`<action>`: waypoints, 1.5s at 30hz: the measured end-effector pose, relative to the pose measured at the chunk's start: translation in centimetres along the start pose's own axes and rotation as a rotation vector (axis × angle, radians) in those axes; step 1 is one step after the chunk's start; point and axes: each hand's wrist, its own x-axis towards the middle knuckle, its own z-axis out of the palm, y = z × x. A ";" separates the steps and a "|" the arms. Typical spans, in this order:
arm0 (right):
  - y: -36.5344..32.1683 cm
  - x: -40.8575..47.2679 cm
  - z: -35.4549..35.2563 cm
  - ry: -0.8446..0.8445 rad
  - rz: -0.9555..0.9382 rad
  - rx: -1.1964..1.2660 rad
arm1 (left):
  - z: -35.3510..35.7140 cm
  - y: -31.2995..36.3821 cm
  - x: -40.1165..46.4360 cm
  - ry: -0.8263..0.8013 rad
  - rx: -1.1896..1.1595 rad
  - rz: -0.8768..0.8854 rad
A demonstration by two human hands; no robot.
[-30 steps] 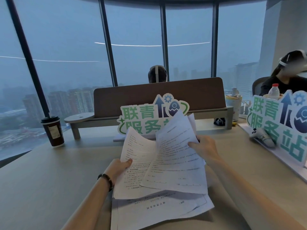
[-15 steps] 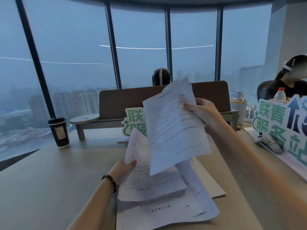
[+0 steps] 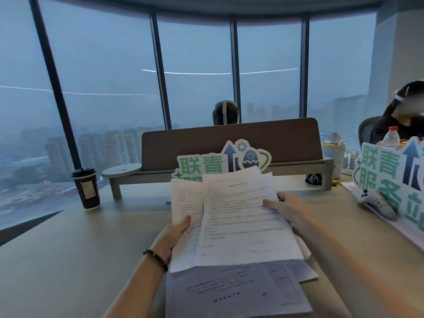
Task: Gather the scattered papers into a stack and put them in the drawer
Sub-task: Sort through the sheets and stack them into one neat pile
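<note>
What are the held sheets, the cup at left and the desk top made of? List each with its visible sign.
Held sheets: thin white paper, matte; they bend and carry printed text.
Cup: apparently paper, dark brown with a label, under a black, probably plastic lid.
Desk top: pale wood-look surface, likely laminate; smooth, faint sheen.

Print on the papers (image 3: 241,216) too blurred to read, left hand (image 3: 176,235) fingers hidden behind sheets, bottom sheet (image 3: 234,292) cut by lower edge, right-hand sign (image 3: 390,180) cropped.

"联青" on green sign (image 3: 206,166)
</note>
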 end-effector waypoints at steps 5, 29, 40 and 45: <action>-3.0 -0.5 0.1 -0.062 -0.012 -0.036 | 0.1 -0.5 0.1 0.029 0.087 -0.013; -0.6 1.1 1.0 -0.040 0.097 -0.016 | 0.1 0.5 -0.7 -0.013 0.043 0.011; 2.7 0.1 3.8 -0.165 0.214 0.161 | 0.3 0.0 -0.5 -0.124 0.090 0.040; 2.6 -0.7 4.3 -0.280 0.302 0.314 | 1.7 0.2 -1.4 -0.085 0.125 -0.001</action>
